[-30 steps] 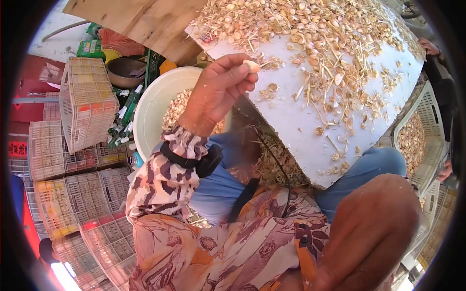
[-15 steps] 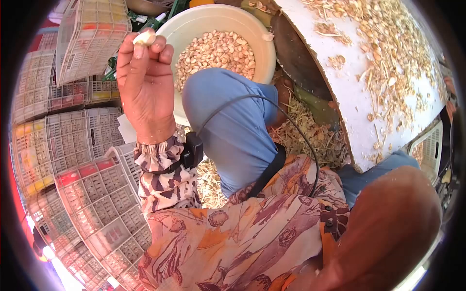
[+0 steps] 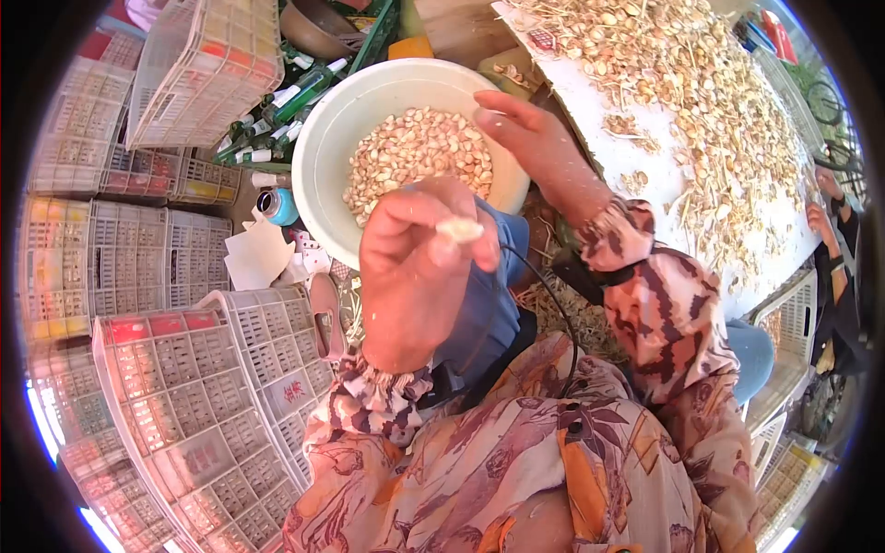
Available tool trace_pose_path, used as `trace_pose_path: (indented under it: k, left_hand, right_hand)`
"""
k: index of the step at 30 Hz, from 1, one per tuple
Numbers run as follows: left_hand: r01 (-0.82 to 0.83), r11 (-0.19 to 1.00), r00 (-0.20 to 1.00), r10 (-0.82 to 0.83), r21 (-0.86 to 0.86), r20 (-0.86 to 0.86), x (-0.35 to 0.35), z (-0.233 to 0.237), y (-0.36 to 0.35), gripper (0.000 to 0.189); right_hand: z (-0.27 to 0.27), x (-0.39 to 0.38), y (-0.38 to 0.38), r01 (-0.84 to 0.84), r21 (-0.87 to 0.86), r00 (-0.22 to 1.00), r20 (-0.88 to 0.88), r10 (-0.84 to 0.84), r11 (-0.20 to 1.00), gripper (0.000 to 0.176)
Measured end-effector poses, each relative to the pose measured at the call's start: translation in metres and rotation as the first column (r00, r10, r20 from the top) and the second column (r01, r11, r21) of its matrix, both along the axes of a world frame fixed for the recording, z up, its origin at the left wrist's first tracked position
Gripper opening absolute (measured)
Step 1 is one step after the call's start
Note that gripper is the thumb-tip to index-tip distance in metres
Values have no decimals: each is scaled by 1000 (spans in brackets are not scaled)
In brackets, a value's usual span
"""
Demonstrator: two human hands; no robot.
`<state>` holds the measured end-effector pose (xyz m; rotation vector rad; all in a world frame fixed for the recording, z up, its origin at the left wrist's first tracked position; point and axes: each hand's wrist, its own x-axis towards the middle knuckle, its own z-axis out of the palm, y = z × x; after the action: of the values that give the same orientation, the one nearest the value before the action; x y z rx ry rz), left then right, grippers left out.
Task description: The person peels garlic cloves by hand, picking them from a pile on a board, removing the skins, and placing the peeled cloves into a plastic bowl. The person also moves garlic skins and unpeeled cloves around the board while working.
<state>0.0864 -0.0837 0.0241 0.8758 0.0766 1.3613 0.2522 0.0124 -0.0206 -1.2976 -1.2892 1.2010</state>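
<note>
My left hand [image 3: 415, 267], in a patterned sleeve, is raised in front of the basin. Thumb and fingers pinch a pale garlic clove [image 3: 459, 230]. My right hand [image 3: 544, 152] hangs over the right side of the cream plastic basin [image 3: 318, 147], its fingers stretched out and a little apart, with nothing visible in them. Inside the basin lies a heap of garlic cloves [image 3: 415, 147]. To the right, more cloves with dry skins and stalks [image 3: 691, 101] cover a white board [image 3: 636, 138].
Plastic crates [image 3: 184, 396] stack up on the left. Green bottles [image 3: 304, 92] and a metal bowl [image 3: 318, 28] lie behind the basin, and a blue flask [image 3: 277, 206] stands beside it. Another person's hands [image 3: 823, 226] show at the board's right edge. A black cable [image 3: 553, 295] crosses my lap.
My left hand has moved right and down with the clove, in front of the basin. My right hand has gone from close to the camera to the basin's right rim. The view has shifted.
</note>
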Motion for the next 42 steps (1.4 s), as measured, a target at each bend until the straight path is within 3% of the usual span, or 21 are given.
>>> trace_pose_path:
  k: [1,2,3,5,8,12,13,14,18,19,21,22,23,25,27,28,30,32,34,37,42]
  left_hand:
    - [-18,989,999,25,145,-48,7,11,-5,16]
    - [216,883,976,-195,417,-93,9,25,0,18]
    - [288,865,956,-281,412,-79,21,49,-14,18]
    - [241,837,970,-195,492,-143,37,89,-52,13]
    - [293,763,943,-331,576,-41,68,80,-54,15]
    - [281,692,930,-367,665,-10,99,88,-62,14]
    - [317,699,932,-357,641,-71,103,87,-61,13]
    - [348,702,930,-340,621,-137,101,91,-63,12]
    - [387,748,895,-164,539,-416,100,110,-67,8]
    - [368,762,869,-77,533,-489,94,110,-61,8]
    - [141,604,853,329,785,-406,77,90,-29,22]
    - [95,474,655,633,876,-413,70,87,-3,23]
    - [-25,509,244,838,860,-489,72,79,7,21]
    - [529,435,-257,900,728,-351,47,64,84,19]
    - [588,382,-134,915,713,-380,67,36,136,21]
    - [455,659,-120,712,599,-692,110,31,140,20]
    - [478,673,21,634,564,-773,199,8,132,21]
    - [609,530,243,583,590,-775,275,-31,135,26]
    - [642,269,371,711,718,-598,328,-66,132,26]
    - [795,263,228,705,547,-671,365,-92,121,22]
    - [704,303,305,688,642,-659,352,-105,117,22]
  right_hand:
    - [9,22,-15,28,20,1000,-10,-28,999,40]
    - [13,49,-32,81,43,997,-17,-81,996,33]
    - [13,81,-48,163,87,982,81,-170,983,27]
    - [16,153,-82,299,154,916,230,-328,942,23]
    - [1,274,-125,549,305,514,611,-602,779,21]
    - [-32,319,-156,191,441,41,889,-456,877,27]
    - [-53,311,-149,203,341,188,907,-378,918,32]
    - [-58,294,-147,127,341,104,929,-354,931,32]
    - [-48,257,-159,7,182,214,960,-179,983,40]
    - [-46,251,-166,5,127,263,957,-124,992,39]
    - [-51,267,-178,-17,194,282,942,-182,981,31]
    - [-53,272,-184,-27,247,305,925,-228,969,24]
    - [-49,274,-187,4,433,237,875,-421,901,17]
    - [-41,289,-191,116,479,313,814,-490,870,14]
    - [-36,296,-192,275,553,386,686,-617,787,11]
    - [-38,301,-191,284,555,383,682,-623,782,11]
    - [-42,306,-188,470,482,474,569,-672,740,10]
    - [-42,308,-183,487,490,460,560,-689,723,11]
    - [-39,309,-178,505,501,442,550,-709,703,12]
    - [-35,313,-176,554,438,440,568,-696,708,15]
    - [-58,328,-168,545,409,462,582,-669,732,14]
